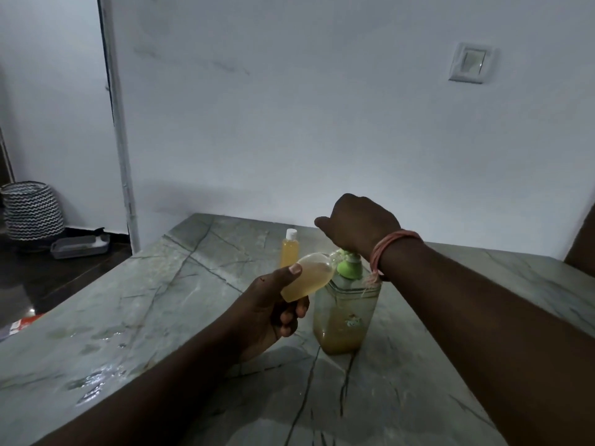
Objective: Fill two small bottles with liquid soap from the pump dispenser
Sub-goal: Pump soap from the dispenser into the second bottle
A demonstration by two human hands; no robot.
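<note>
Step in hand: filling bottle 2 of 2, by my reading; the capped small bottle (289,251) standing at the far side of the marble counter (161,317) already looks full of amber soap.
Left hand: the left hand (273,312) grips the uncapped small bottle (307,281), fingers curled round its base, tilted with its neck toward the green nozzle.
Right hand: the right hand (357,225) presses down on the green pump head (349,263); whether its fingers are curled or flat cannot be told from behind.
Pump dispenser: the clear pump dispenser (346,312) stands mid-counter, soap low in it, just right of the held bottle.
Fill level: the held bottle looks partly full.
Next move: probably more pump strokes, keeping neck and spout aligned, then capping.
Also there: a patterned basket (32,210) on the floor, far left.
</note>
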